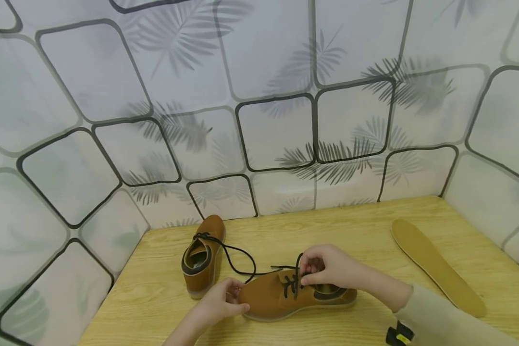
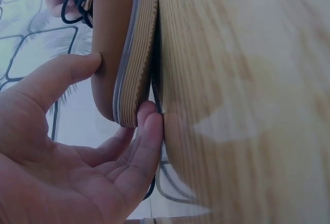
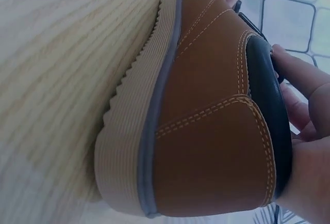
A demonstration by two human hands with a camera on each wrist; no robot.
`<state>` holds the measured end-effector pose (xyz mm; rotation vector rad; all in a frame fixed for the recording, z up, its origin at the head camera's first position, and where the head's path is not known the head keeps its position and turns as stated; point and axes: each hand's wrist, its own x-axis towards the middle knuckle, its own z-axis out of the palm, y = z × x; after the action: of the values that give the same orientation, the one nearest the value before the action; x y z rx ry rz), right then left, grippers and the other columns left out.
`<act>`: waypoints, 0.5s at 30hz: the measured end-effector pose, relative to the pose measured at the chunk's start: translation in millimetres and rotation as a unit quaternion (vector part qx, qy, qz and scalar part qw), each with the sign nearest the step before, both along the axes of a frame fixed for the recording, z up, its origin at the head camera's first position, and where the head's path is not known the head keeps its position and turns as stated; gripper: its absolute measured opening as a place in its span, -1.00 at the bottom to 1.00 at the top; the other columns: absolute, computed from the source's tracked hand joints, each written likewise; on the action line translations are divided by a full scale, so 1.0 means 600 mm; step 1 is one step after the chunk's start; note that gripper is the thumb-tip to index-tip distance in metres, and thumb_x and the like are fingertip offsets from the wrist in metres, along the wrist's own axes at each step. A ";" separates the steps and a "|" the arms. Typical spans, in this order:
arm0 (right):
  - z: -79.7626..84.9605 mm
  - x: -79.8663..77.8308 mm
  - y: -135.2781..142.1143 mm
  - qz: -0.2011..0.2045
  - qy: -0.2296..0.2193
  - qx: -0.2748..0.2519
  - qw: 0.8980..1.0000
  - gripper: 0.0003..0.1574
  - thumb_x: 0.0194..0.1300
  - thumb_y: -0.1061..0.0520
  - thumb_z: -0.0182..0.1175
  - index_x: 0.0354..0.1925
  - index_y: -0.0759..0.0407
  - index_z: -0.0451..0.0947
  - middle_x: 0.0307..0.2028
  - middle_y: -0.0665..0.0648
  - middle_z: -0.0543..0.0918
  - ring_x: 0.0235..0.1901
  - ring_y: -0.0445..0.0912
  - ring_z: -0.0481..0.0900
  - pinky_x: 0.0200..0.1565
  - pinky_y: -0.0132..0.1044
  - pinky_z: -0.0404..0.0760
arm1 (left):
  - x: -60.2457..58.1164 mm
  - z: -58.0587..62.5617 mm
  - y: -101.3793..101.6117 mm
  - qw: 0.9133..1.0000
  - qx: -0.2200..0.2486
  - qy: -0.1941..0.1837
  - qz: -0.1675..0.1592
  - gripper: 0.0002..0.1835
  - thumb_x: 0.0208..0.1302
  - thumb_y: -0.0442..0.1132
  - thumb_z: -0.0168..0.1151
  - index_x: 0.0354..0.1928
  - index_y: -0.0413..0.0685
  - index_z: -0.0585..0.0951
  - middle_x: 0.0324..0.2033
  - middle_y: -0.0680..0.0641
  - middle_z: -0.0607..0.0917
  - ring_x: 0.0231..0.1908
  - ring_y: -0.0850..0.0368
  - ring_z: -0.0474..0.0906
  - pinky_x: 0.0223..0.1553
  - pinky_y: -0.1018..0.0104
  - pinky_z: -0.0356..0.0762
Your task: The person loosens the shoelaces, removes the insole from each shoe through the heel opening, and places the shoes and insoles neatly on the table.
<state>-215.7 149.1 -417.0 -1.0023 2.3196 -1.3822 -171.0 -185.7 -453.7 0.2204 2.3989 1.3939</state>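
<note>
A brown leather lace-up shoe lies sole down on the table, toe to the left in the head view. My left hand holds its toe, thumb against the leather and fingers around the front of the sole. Over the shoe's opening, my right hand pinches the black shoelace near the top eyelets with thumb and forefinger. The lace crosses the tongue in several rows. In the right wrist view the heel and dark padded collar fill the middle.
A matching brown shoe stands behind to the left, toe toward the wall. A long loose lace arcs between the two shoes. On the right of the wooden table lies a tan insole. Patterned walls border the table.
</note>
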 end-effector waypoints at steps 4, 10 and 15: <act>0.004 -0.004 0.002 0.007 0.018 0.017 1.000 -0.86 0.32 0.14 0.50 -0.27 0.13 0.70 -0.38 -0.05 0.68 -0.41 -0.35 0.54 -0.33 -0.40 0.61 | 0.000 0.002 0.000 1.000 0.003 -0.005 -0.002 -0.54 0.29 -0.38 0.49 0.16 -0.33 0.55 -0.13 -0.10 0.58 -0.19 0.12 0.54 -0.23 0.31 0.56; 0.000 -0.014 0.008 0.025 0.004 0.003 1.000 -0.91 0.38 0.19 0.44 -0.24 0.18 0.71 -0.35 0.02 0.72 -0.40 -0.34 0.56 -0.31 -0.40 0.62 | 0.001 0.002 -0.001 1.000 0.007 -0.010 0.002 -0.52 0.28 -0.37 0.50 0.17 -0.32 0.54 -0.13 -0.10 0.55 -0.19 0.10 0.53 -0.23 0.31 0.56; -0.003 -0.018 0.009 0.006 -0.025 -0.020 0.999 -0.91 0.45 0.22 0.36 -0.21 0.26 0.68 -0.31 0.06 0.72 -0.36 -0.30 0.58 -0.25 -0.41 0.61 | 0.000 0.002 0.000 1.000 0.010 -0.009 0.003 -0.52 0.28 -0.36 0.49 0.18 -0.32 0.55 -0.13 -0.10 0.55 -0.19 0.10 0.53 -0.25 0.33 0.54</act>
<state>-226.4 154.6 -418.7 -0.9798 2.2541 -1.4389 -171.1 -185.6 -452.4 0.2040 2.3735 1.4183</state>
